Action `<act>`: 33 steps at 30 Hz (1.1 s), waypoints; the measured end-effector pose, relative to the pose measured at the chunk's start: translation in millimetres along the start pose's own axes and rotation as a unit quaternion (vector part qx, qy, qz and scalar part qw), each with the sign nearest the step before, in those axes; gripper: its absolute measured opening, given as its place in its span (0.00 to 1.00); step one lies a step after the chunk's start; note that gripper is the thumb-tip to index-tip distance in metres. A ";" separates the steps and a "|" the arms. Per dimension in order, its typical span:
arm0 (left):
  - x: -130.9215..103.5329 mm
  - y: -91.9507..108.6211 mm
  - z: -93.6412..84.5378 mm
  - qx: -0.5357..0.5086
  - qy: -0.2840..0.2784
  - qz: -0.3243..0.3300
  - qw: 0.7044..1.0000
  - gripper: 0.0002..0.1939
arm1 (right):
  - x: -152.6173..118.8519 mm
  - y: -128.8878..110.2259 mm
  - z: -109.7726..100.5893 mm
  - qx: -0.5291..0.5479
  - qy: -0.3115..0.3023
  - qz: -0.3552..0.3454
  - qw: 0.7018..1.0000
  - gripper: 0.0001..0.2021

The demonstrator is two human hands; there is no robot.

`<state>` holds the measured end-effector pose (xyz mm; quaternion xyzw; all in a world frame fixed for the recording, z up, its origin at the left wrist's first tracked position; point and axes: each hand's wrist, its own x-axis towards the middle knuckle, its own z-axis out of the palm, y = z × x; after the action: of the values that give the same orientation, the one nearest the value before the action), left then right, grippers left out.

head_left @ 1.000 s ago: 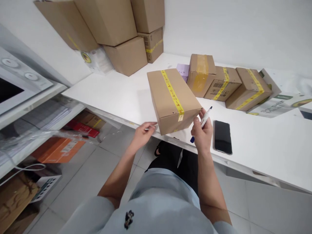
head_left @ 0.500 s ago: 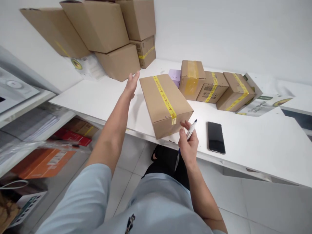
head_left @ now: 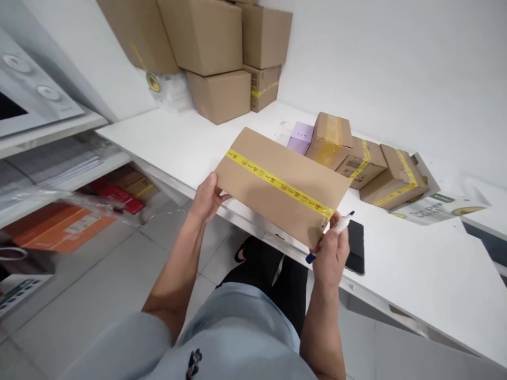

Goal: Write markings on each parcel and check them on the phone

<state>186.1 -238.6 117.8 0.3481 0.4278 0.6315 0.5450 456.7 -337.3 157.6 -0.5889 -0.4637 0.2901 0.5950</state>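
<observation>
I saw the left hand (head_left: 206, 198) clasping the left end of the yellow-taped cardboard carton (head_left: 273, 198), tilted over the front edge of the counter (head_left: 428, 266). The right hand (head_left: 332, 250) pinched its right end with a white-and-blue marker (head_left: 342, 223) tucked in the fingers, near the smartphone (head_left: 357, 247); steady support at both ends, marker clear of the cardboard, seemed wisest.

From here I can't see the underside of the carton (head_left: 287, 173) or the middle of the marker (head_left: 340, 224) behind the right fingers (head_left: 331, 240), and my feed's left edge crops the knobbed appliance (head_left: 31, 87).
</observation>
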 end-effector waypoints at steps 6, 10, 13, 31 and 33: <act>-47.5 -19.2 -2.5 -0.002 -0.018 0.075 0.997 0.29 | 19.9 -4.0 -25.3 0.043 0.049 0.098 0.993 0.29; -51.4 -27.1 4.6 0.040 -0.063 0.114 0.991 0.30 | 25.3 9.8 -38.8 0.077 0.074 0.108 0.988 0.25; -53.1 -34.5 12.4 0.055 -0.079 0.126 0.987 0.29 | 26.3 24.3 -38.5 0.105 0.105 0.131 0.980 0.23; -48.8 -48.6 13.3 0.153 0.016 -0.061 0.986 0.31 | 26.5 20.3 -34.0 0.140 0.172 0.115 0.968 0.22; -44.2 -49.3 12.9 0.197 -0.015 -0.064 0.978 0.34 | 29.1 16.8 -31.6 0.129 0.165 0.102 0.973 0.24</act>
<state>224.3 -278.1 78.7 0.4301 0.5573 0.4930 0.5112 500.0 -322.7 151.3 -0.5910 -0.2559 0.3052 0.7015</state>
